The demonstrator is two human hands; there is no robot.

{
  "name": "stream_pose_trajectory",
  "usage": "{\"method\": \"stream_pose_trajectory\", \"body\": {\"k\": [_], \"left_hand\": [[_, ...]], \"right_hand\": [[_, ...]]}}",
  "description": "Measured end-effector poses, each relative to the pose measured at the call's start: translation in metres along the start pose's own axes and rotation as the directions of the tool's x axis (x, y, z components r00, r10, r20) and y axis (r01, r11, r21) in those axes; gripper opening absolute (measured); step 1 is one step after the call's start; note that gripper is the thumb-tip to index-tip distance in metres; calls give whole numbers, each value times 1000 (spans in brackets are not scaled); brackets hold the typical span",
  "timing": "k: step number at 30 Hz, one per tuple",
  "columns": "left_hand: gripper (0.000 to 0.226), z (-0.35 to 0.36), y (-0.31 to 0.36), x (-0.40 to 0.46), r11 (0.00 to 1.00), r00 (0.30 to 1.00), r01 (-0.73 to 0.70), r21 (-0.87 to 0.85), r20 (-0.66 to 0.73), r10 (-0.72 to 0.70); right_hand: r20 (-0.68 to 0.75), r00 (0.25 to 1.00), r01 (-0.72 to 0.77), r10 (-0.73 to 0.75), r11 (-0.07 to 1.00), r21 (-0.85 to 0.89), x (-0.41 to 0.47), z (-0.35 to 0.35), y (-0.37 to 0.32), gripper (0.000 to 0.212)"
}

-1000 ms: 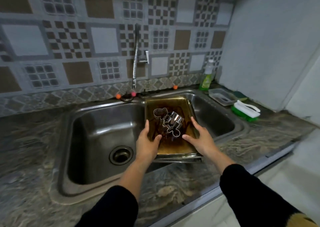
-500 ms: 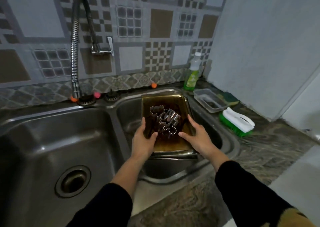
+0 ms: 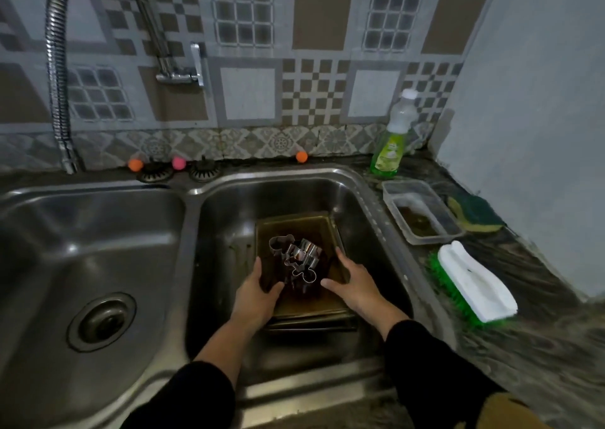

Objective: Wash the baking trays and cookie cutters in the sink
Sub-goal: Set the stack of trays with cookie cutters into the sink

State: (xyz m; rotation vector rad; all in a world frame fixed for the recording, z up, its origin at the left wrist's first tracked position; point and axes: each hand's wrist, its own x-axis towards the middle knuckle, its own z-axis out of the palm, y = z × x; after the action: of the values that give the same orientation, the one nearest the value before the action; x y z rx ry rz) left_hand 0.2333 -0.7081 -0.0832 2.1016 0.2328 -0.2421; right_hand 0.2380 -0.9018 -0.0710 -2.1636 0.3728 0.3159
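Observation:
A stack of dark, greasy baking trays (image 3: 296, 224) sits low inside the right sink basin (image 3: 229, 219). Several shiny metal cookie cutters (image 3: 296, 258) lie piled on the top tray. My left hand (image 3: 257, 294) grips the trays' left edge, thumb over the rim. My right hand (image 3: 355, 284) grips the right edge the same way. Both sleeves are black.
The left basin (image 3: 65, 248) has a drain (image 3: 101, 322). A flexible tap hose (image 3: 57, 78) rises at the back left. On the right counter stand a green soap bottle (image 3: 391, 143), a clear plastic tub (image 3: 422, 210), a sponge (image 3: 473, 214) and a white-green scrub brush (image 3: 471, 284).
Both hands have carried the trays with the cutters from over the sink divider to the right and lowered them into the right basin. The camera has moved closer.

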Motion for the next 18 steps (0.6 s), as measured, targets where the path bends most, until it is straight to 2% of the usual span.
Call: {"method": "stream_pose_trajectory", "body": {"k": [8,18], "left_hand": [[79,29,-8,11,981,990,139,135,18,-143],[90,43,-18,23,955,957,187,231,175,-230]], "right_hand": [[126,991,-38,38,999,-5,25,-1,27,83],[155,981,-93,117,984,-153,31,0,45,83]]}}
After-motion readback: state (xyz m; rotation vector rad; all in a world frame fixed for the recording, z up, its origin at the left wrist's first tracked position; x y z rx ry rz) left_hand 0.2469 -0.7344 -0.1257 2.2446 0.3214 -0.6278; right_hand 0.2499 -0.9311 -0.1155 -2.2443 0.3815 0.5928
